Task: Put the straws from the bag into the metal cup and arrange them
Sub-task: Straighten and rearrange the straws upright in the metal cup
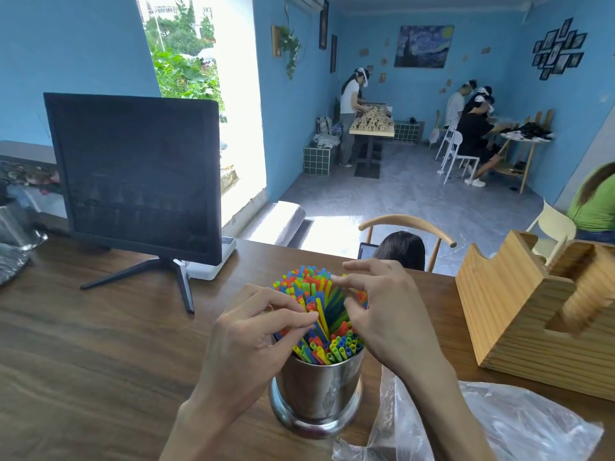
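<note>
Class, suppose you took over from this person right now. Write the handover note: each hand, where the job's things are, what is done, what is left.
Left hand: pinching straws at the cup's left side.
Right hand: fingers curled among the straw tops on the right.
Cup: upright on the table's near edge, full of straws.
Bag: lying to the cup's right, looks empty.
Done: straws are in the cup.
Left: even out the fanned bundle.
</note>
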The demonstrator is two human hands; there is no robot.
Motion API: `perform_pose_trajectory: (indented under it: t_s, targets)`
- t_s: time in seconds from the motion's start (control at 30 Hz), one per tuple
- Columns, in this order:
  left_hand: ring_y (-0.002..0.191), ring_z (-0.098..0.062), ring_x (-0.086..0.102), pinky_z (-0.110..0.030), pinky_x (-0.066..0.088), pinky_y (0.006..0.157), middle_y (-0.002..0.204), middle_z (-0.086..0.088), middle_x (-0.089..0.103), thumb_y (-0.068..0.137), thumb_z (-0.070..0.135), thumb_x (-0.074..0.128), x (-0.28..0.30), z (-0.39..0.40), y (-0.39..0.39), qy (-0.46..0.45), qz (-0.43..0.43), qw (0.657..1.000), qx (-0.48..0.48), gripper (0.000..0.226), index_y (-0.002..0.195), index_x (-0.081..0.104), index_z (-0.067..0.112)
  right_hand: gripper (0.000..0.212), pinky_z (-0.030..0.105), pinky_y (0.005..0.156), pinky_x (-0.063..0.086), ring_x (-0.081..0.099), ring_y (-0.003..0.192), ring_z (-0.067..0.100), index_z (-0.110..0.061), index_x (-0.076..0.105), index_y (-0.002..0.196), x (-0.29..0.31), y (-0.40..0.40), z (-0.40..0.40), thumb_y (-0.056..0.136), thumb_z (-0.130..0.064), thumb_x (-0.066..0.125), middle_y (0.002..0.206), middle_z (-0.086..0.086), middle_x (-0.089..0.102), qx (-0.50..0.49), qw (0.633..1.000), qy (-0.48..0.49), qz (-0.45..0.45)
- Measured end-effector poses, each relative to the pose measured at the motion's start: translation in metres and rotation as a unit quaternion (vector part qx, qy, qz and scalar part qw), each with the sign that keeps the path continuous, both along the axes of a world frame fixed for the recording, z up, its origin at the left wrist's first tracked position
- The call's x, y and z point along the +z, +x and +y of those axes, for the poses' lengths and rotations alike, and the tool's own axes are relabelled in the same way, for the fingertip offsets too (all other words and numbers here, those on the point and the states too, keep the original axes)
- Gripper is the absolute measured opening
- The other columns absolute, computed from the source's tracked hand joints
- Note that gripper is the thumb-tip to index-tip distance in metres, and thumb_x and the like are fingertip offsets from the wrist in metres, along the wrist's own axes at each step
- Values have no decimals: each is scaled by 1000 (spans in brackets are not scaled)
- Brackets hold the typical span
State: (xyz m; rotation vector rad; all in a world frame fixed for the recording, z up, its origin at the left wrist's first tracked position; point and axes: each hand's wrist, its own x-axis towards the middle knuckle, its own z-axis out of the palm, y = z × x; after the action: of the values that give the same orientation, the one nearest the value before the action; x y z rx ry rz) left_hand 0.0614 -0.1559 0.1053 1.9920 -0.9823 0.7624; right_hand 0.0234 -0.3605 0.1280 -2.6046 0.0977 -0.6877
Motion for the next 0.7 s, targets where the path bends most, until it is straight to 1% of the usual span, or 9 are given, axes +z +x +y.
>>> perform_pose_trajectory:
  t_s: [0.07,0.2,0.3,0.4,0.5,0.57,0.63,0.7]
  targets:
    - [92,-8,64,-26,56,73,94,12,69,78,25,85,1,0,0,1,0,1000,-1,14,91,83,24,27,35,103,44,50,117,11,-35,79,110,1,0,2,91,-19,70,120,-18,67,4,1000,5,-8]
    - [92,-8,64,-24,56,73,95,13,69,77,25,85,0,1,1,-1,-1,1000,-1,15,91,83,24,21,34,100,45,50,111,5,-37,79,107,3,-2,0,92,-24,72,107,-26,66,22,1000,19,-8]
    - [93,-8,63,-25,56,73,94,13,69,78,26,84,0,0,1,2,-2,1000,-3,13,91,83,25,18,34,103,41,49,113,2,-38,78,108,5,-6,-3,93,-33,72,106,-30,64,49,998,30,11]
    - [95,-7,62,-25,56,74,95,14,68,80,31,79,2,0,0,6,3,1000,-6,13,92,83,27,13,35,103,40,51,112,2,-39,78,102,7,-6,-4,90,-40,73,102,-31,65,51,998,42,17]
    - [94,-6,62,-23,55,74,94,14,68,80,30,80,3,-2,-1,1,2,1000,-4,12,92,83,27,7,37,100,42,52,107,5,-37,80,94,8,-5,-4,89,-38,76,92,-30,61,43,997,63,14]
    - [94,-6,62,-23,55,73,93,14,68,79,28,82,3,-2,-2,0,1,1000,-5,12,91,83,27,4,37,99,41,50,105,4,-36,80,91,9,-4,-3,89,-38,76,89,-31,58,42,996,71,16]
    - [94,-7,62,-24,55,72,94,14,69,79,28,81,3,-2,-2,-1,4,1000,-7,13,91,83,27,5,36,98,40,47,102,1,-36,80,89,8,-3,-3,88,-39,76,88,-30,58,42,996,73,13]
    - [94,-8,63,-24,55,73,94,14,69,79,29,81,4,-2,-2,-5,13,1000,-10,13,92,83,28,11,35,99,40,46,102,-2,-35,79,85,7,-2,-2,84,-46,78,90,-28,63,40,996,80,-5]
